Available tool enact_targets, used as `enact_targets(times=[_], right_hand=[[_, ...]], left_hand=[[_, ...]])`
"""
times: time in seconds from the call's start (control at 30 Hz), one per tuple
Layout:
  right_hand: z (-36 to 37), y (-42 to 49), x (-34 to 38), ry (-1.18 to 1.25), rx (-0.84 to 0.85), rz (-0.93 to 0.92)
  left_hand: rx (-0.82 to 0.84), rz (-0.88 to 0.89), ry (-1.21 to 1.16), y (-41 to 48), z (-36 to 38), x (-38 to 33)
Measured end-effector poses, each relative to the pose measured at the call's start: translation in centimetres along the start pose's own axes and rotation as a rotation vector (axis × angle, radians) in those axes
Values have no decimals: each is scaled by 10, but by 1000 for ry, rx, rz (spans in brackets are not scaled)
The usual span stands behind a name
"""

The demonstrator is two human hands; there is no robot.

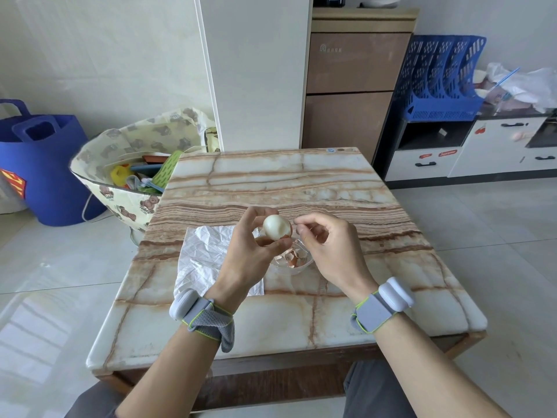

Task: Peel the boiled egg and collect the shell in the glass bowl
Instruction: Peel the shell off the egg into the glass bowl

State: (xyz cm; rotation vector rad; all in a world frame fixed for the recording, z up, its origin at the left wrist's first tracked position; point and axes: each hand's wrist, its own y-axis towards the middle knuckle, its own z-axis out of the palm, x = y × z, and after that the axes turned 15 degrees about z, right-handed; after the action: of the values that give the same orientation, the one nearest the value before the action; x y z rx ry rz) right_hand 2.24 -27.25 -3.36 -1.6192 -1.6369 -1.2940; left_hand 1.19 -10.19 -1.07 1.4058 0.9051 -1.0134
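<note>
My left hand (251,248) grips the boiled egg (275,226) between thumb and fingers, above the glass bowl (306,263). Most of the egg shows bare white; a brown patch of shell clings to its lower side. My right hand (328,245) is just right of the egg, its thumb and forefinger pinched together near the egg's upper right; whether a bit of shell sits between them is too small to tell. Several brown shell pieces (291,256) lie in the bowl, which my hands partly hide.
A crumpled white tissue (208,257) lies on the marble table (286,182) left of the bowl. Beside the table's far left corner stand a bear-print bag (126,164) and a blue tote (42,164). A brown cabinet (346,86) rises behind the table.
</note>
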Motion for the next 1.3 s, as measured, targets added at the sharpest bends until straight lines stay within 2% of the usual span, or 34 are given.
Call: enact_targets(times=[0.4, 1.0, 1.3], right_hand=[[-2, 3, 0, 40, 18, 48], [-1, 2, -3, -44, 35, 24], [-4, 1, 0, 91, 53, 27]], left_hand=[[-2, -1, -1, 1, 1, -2], [-5, 27, 3, 2, 0, -1], [-7, 21, -2, 2, 1, -2]])
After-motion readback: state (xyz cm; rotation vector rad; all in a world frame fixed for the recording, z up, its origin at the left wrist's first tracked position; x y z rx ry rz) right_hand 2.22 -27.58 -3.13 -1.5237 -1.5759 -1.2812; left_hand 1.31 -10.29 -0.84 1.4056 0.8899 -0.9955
